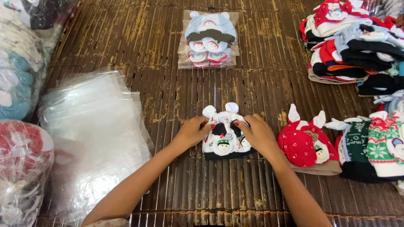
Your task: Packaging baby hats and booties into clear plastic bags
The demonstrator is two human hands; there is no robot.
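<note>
- Hands at work on a slatted bamboo mat (176,46): the left hand (192,131) and right hand (257,134) press down from either side on a small white hat (223,134) with two ear tabs, a black band and a snowman badge.
- Grip: fingertips of both hands pinch the hat's upper folds, palms flat on its sides; neither hand lifts it, and the hat lies on the mat at centre.
- Step, as judged: the hat looks to be in the middle of being folded or squared up, ahead of bagging; the next move would call for one hand to hold the fold while the other reaches left.
- Left of the arms, a loose fan of clear bags (94,134) overlaps, near the left forearm; its slippery edges could slide if brushed.
- Straight ahead, well apart, a filled packet (208,40) of hats sits flat, with bare mat between it and the hands.
- Just beside the right hand, a red hat (301,143) lies, then a green-patterned one (357,145); room on that side is tight.
- Far right, stacks of hats (349,46) crowd the mat's edge; at far left, bulging sacks (19,168) hem in the bags.
</note>
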